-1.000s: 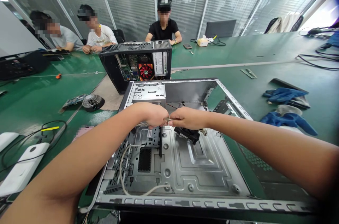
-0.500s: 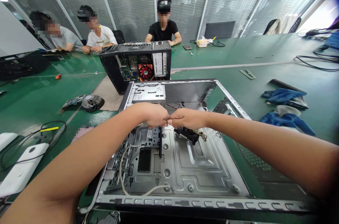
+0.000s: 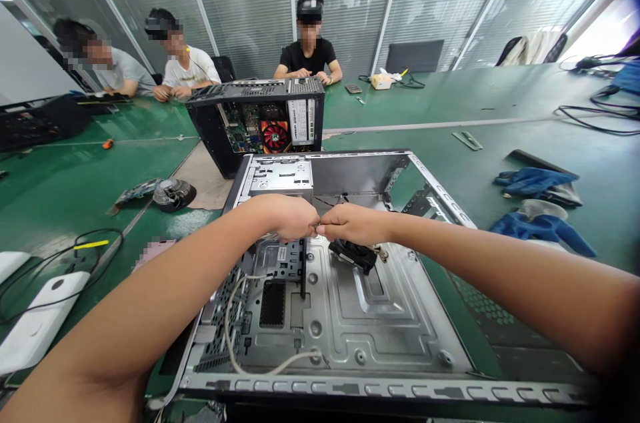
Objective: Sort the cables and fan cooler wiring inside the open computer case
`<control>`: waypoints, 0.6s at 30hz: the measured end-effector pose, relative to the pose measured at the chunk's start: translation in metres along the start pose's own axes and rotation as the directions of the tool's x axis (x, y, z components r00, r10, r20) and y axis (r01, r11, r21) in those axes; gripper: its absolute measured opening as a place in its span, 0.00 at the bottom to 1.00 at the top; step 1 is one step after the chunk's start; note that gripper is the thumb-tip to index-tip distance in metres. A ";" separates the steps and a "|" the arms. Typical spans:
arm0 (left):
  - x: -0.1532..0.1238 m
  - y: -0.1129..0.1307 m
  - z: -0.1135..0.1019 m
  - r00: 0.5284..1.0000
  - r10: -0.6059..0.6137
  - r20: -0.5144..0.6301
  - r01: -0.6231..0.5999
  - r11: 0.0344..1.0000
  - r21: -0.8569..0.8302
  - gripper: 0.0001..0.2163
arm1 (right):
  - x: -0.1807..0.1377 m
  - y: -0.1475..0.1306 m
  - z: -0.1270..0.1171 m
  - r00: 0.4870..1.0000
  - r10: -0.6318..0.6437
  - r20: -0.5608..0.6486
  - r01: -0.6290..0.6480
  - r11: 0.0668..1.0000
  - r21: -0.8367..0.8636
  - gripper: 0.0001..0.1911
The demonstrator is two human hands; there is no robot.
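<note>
My left hand (image 3: 296,217) and my right hand (image 3: 349,223) meet above an open computer case (image 3: 360,386) lying on its side. Both are closed, with fingertips pressed together around something small and thin that I cannot make out. A black fan (image 3: 353,255) with bundled wires hangs or lies just below my right hand; which of the two, I cannot tell. Beneath my left hand sits a metal drive bracket (image 3: 289,261). A pale cable (image 3: 231,323) curves along the left part of the case floor.
Behind the case stands a second computer tower (image 3: 210,126) with its side open. Blue gloves (image 3: 543,229) lie to the right, a CPU cooler (image 3: 173,195) and a white power strip (image 3: 45,316) to the left. Three people sit across the green table (image 3: 480,96).
My hands hold nearly the same place. The fan and its wires below my right hand have shifted slightly. Across the table, the person in black has brought a hand onto the tabletop.
</note>
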State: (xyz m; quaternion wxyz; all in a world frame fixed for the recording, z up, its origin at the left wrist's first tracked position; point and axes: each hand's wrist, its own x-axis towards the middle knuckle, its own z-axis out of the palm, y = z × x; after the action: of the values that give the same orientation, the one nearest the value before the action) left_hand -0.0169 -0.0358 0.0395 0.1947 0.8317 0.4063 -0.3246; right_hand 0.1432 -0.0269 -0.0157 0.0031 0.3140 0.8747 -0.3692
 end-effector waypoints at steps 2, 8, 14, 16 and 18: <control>-0.001 0.001 -0.001 1.000 0.001 0.004 -0.001 1.000 -0.002 0.17 | -0.001 -0.001 0.000 1.000 0.010 0.006 -0.010 1.000 0.005 0.17; -0.003 0.003 -0.001 1.000 0.016 0.013 -0.017 1.000 0.016 0.17 | -0.002 -0.001 -0.001 0.999 -0.005 0.039 0.003 0.999 0.050 0.18; -0.002 0.003 0.000 1.000 0.008 0.010 -0.009 1.000 0.020 0.16 | -0.001 0.003 0.001 0.998 -0.007 0.065 0.002 0.997 0.080 0.19; -0.002 0.002 0.001 1.000 0.009 0.013 -0.009 1.000 0.020 0.17 | -0.001 0.001 0.001 0.998 0.000 0.056 -0.004 0.997 0.077 0.18; -0.001 0.002 0.001 1.000 0.015 0.017 -0.015 1.000 0.011 0.18 | -0.002 0.000 0.001 0.999 0.000 0.050 -0.003 0.998 0.063 0.18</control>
State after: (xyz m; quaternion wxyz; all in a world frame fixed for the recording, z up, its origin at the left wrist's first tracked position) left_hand -0.0163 -0.0380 0.0397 0.1959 0.8331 0.3966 -0.3322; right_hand 0.1446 -0.0279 -0.0160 0.0155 0.3052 0.8621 -0.4042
